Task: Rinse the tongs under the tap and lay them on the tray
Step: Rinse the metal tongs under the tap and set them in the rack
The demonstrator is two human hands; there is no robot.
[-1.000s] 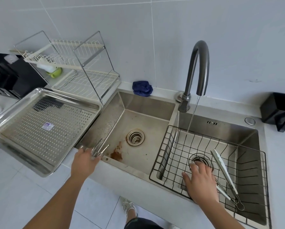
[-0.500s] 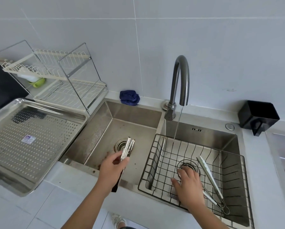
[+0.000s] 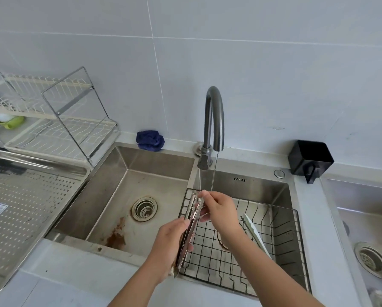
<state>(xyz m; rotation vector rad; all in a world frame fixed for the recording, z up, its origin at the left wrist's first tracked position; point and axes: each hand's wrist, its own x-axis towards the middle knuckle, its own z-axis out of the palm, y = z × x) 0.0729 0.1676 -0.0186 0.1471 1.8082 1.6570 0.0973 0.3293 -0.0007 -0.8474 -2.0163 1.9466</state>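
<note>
Both hands hold one pair of metal tongs (image 3: 191,220) over the left edge of the right sink basin, above the black wire basket (image 3: 283,251) that sits in that basin. Left hand (image 3: 169,247) is wrapped around the handle end, fingers closed on it, with the tongs' hinge end sticking out below the palm. Right hand (image 3: 218,209) pinches the toothed tip end between thumb and fingers, closed on it. The tongs' two arms are pressed together and run from near the front counter edge up toward the tap (image 3: 213,120). A thin stream of water (image 3: 214,171) falls from the spout and ends just at the right-hand fingertips beside the tong tips; whether it strikes the metal cannot be told. A second pair of tongs (image 3: 255,234), pale in tone, lies in the basket to the right of the right forearm. The perforated steel tray (image 3: 59,173) sits on the counter left of the left basin, well apart from the held tongs. A blue cloth (image 3: 149,140) lies behind the left basin.
</note>
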